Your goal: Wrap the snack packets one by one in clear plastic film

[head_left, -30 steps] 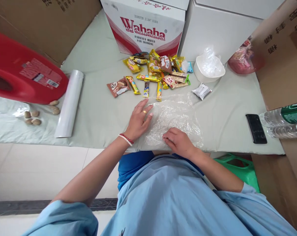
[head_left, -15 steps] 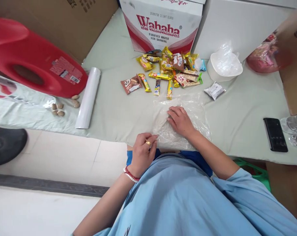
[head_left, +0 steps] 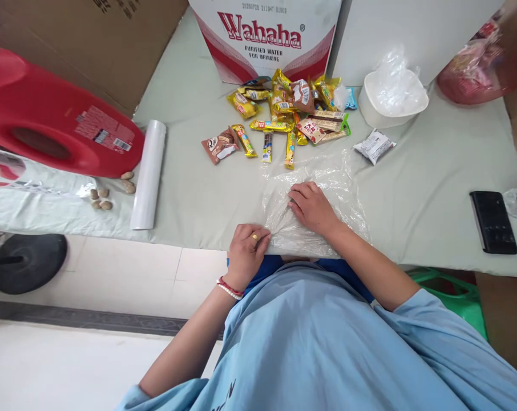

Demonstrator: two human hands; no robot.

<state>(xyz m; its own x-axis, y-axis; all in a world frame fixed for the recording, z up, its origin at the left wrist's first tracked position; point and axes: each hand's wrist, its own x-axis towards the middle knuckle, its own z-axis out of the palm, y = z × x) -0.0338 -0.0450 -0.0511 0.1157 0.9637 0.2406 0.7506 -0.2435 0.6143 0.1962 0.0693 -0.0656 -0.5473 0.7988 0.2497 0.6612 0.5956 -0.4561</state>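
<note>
A thin clear plastic bag [head_left: 344, 211] lies spread and wrinkled at the table's front edge. My left hand [head_left: 246, 251], with a gold ring and a red-and-white bracelet, pinches the bag's left edge between thumb and fingers. Creases run from that pinch toward the middle of the bag. My right hand [head_left: 313, 210] rests palm down on the bag, fingers slightly bent and pressing on the film. Just beyond the bag is a pile of wrapped snacks [head_left: 279, 108], mostly yellow packets. A brown snack packet [head_left: 221, 145] lies at its left.
A white plastic roll [head_left: 149, 177] and a large red jug [head_left: 61, 120] stand left, near several nuts [head_left: 100, 197]. At the back are a Wahaba-style water carton [head_left: 262, 43] and a white bowl [head_left: 372, 108] holding clear plastic. A silver packet [head_left: 374, 146] and a black phone [head_left: 493, 222] lie right.
My left hand has shifted slightly up and left, its pinch on the bag's edge now drawing creases in the film. My right hand stays on the bag. The camera view has tilted a little.
</note>
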